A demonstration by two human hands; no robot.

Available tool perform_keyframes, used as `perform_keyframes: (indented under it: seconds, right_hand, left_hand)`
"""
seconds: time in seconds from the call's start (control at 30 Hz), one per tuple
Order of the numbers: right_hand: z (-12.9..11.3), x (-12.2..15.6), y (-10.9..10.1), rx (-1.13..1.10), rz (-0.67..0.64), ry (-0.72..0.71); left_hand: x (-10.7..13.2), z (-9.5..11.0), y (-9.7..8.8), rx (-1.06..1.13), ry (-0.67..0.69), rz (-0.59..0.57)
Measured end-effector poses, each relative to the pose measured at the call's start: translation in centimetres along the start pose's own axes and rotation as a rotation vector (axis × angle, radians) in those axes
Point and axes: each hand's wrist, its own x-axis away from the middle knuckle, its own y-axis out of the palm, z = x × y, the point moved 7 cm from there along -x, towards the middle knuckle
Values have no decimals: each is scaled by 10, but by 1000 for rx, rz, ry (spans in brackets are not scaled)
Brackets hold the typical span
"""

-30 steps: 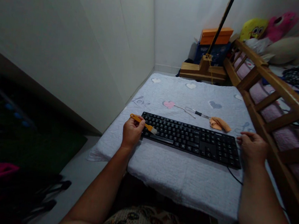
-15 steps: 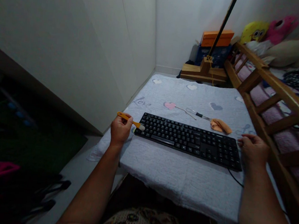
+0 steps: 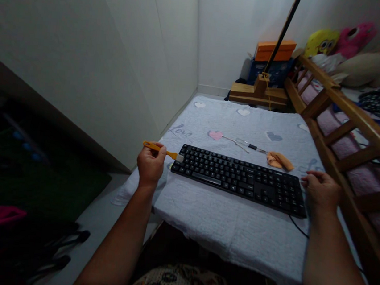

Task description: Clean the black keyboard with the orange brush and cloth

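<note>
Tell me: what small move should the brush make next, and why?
Probably sweep the orange brush rightward along the keys: the left hand holds its bristles at the left end of the black keyboard; the right hand rests by the other.

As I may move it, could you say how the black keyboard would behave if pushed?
The keyboard looks rigid and flat, so it would probably slide whole without tipping. The textured cover may drag on it, and its trailing cable could tug.

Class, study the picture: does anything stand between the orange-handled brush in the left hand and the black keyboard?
Nothing visible does. The left hand holds the small orange-handled brush with its pale bristles right at the left end of the black plastic keyboard.
</note>
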Motion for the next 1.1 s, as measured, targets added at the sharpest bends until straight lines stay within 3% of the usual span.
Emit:
perform_keyframes:
  seconds: [0.2,0.33,0.47,0.7,0.83,0.93,1.1]
  right_hand:
    - [1,0,0,-10,-4,8]
    - [6,-4,1,-41,-2,2]
    - [10,-7,2,-28,-13,0]
    - [13,-8,2,-50,-25,-16]
    - [15,-10,2,-35,-25,-19]
    - [14,-11,2,-32,-26,-24]
    - [7,-4,2,-43,-19,-3]
  left_hand:
    - [37,16,52,214,-99,-202]
    - [51,16,70,202,-132,-272]
    - [49,11,66,137,-112,-266]
    - [24,11,30,-83,-22,-125]
    - [15,17,17,-100,-3,-65]
    - [20,19,27,36,-31,-103]
    - [48,20,66,191,-97,-254]
